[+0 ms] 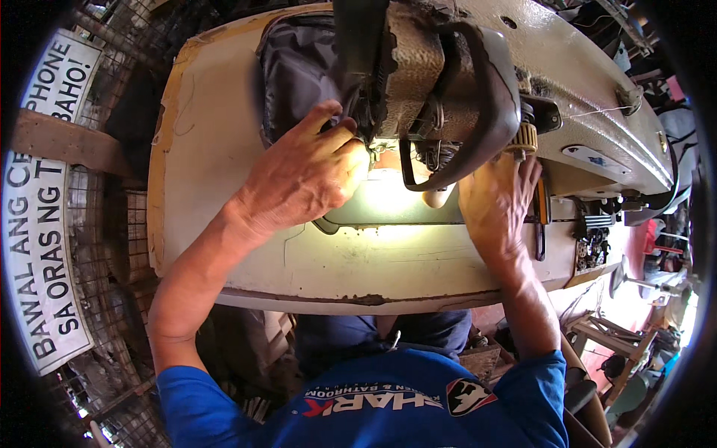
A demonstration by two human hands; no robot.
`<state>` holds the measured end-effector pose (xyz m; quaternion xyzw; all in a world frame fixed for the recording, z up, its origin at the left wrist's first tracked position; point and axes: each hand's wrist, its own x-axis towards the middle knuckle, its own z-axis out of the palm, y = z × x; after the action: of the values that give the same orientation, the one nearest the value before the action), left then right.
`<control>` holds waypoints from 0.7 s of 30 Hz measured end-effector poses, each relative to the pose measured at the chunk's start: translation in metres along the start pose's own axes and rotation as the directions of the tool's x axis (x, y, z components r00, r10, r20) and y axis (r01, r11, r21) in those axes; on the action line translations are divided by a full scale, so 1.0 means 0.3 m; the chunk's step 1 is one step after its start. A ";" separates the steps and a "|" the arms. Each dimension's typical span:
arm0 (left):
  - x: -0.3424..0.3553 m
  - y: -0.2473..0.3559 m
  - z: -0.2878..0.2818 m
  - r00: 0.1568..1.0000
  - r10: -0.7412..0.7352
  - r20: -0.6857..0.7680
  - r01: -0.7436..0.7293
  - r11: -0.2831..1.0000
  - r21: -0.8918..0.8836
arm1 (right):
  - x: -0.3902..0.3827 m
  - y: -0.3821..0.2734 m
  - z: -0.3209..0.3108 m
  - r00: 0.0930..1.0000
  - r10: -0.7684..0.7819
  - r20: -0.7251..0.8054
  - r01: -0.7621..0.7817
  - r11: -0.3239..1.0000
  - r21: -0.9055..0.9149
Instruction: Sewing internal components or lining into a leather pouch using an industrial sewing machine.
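Two hands: both at work under the head of a sewing machine [523,67].
Left hand [302,179]: fingers bunched, pinching dark fabric [295,71] at its edge, right beside the needle area.
Right hand [497,201]: laid flat on the machine bed, palm down, fingers spread and loose; fingertips partly hidden under a black strap [485,97], so any grip cannot be told.
Dark fabric: spread beyond the left hand, running under the machine head.
Lit plate [388,205]: between the two hands, brightly glowing.
Table [216,149]: cream, worn, beneath both hands.
Blue shirt [388,403]: nearest the lower edge, behind both forearms.
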<state>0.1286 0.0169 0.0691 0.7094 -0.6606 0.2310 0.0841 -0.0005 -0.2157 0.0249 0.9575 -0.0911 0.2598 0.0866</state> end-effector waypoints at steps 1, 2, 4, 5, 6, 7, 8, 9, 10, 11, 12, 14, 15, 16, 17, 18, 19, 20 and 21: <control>-0.004 0.003 0.000 0.999 -0.045 -0.016 0.044 0.997 -0.058 | -0.009 -0.016 -0.005 1.000 0.001 0.001 -0.001 1.000 0.003; -0.010 0.000 0.004 0.999 -0.046 -0.012 0.045 0.997 -0.058 | -0.016 -0.029 -0.007 0.992 -0.120 -0.029 0.124 0.979 0.159; 0.006 -0.005 0.011 0.999 0.001 -0.044 0.000 1.000 0.005 | -0.072 0.008 0.125 0.957 -0.260 -0.130 0.286 0.755 0.590; 0.003 -0.005 0.013 0.999 -0.003 -0.036 0.004 1.000 0.006 | -0.028 -0.036 0.081 0.863 -0.505 -0.015 0.417 0.694 0.587; 0.009 -0.004 0.019 0.999 -0.004 -0.033 0.004 1.000 0.002 | -0.013 -0.054 0.088 0.863 -0.505 -0.012 0.412 0.689 0.597; 0.012 -0.003 0.015 1.000 -0.005 -0.027 0.005 1.000 0.003 | 0.000 -0.066 0.093 0.863 -0.505 -0.014 0.408 0.681 0.608; 0.013 -0.001 0.010 1.000 -0.003 -0.023 0.003 1.000 0.004 | 0.001 -0.071 0.094 0.864 -0.503 -0.016 0.406 0.680 0.611; 0.014 0.002 0.006 1.000 -0.012 -0.022 0.012 1.000 -0.003 | 0.001 -0.073 0.095 0.888 -0.460 -0.021 0.352 0.648 0.676; 0.015 0.006 0.007 0.999 -0.019 -0.025 0.019 1.000 -0.014 | 0.000 -0.073 0.096 0.910 -0.415 -0.019 0.295 0.613 0.733; 0.011 0.017 0.010 1.000 -0.016 -0.026 0.015 1.000 -0.017 | -0.003 -0.077 0.095 0.911 -0.411 -0.016 0.291 0.616 0.732; 0.002 0.033 0.018 0.999 -0.046 0.026 0.046 0.999 0.013 | -0.007 -0.084 0.094 0.919 -0.393 -0.015 0.277 0.619 0.735; -0.006 0.053 0.029 0.994 -0.093 0.057 0.089 0.994 0.067 | -0.001 -0.087 0.084 0.925 -0.379 -0.032 0.269 0.593 0.759; -0.008 0.059 0.040 0.994 -0.093 0.058 0.089 0.994 0.068 | -0.002 -0.088 0.080 0.925 -0.379 -0.033 0.270 0.591 0.760; -0.006 0.065 0.056 0.994 -0.105 0.030 0.102 0.991 0.088 | -0.005 -0.085 0.079 0.925 -0.379 -0.028 0.268 0.596 0.757; 0.000 0.069 0.063 0.993 -0.116 0.001 0.115 0.988 0.107 | -0.007 -0.084 0.078 0.925 -0.379 -0.024 0.266 0.600 0.754; -0.005 0.069 0.040 0.980 -0.096 0.173 0.073 0.988 0.135 | -0.005 -0.084 0.078 0.928 -0.373 -0.019 0.261 0.613 0.745; 0.001 0.071 0.035 0.980 -0.096 0.174 0.073 0.988 0.134 | -0.005 -0.086 0.077 0.928 -0.372 -0.018 0.260 0.613 0.746; 0.007 0.075 0.033 0.987 -0.098 0.131 0.078 0.986 0.145 | -0.004 -0.086 0.075 0.924 -0.383 -0.022 0.272 0.613 0.742; 0.010 0.078 0.033 0.991 -0.099 0.088 0.084 0.984 0.156 | -0.004 -0.087 0.073 0.919 -0.393 -0.026 0.283 0.614 0.737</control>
<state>0.1080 0.0073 0.0574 0.7536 -0.6109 0.2427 0.0086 0.0149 -0.1950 0.0025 0.9270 0.1963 0.1864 -0.2596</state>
